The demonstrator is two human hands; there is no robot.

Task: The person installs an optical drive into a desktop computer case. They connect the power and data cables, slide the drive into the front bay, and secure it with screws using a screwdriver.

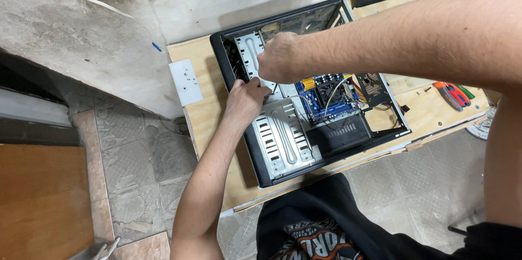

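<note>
On the far left I see a white plate [185, 81] lying at the corner of the wooden bench [209, 124]. Next comes my left hand [246, 98], resting on the black edge of the opened computer case [283, 140], fingers curled over the rim; I cannot tell whether it grips anything else. Just right and above, my right hand [278, 57] is closed into a fist over the silver drive cage [255, 56], pinching a thin tool whose shaft [274, 89] points down into the case. Further right sits the blue circuit board [321, 99] with its wires, then red-handled pliers [454, 95] on the bench, well apart from both hands.
</note>
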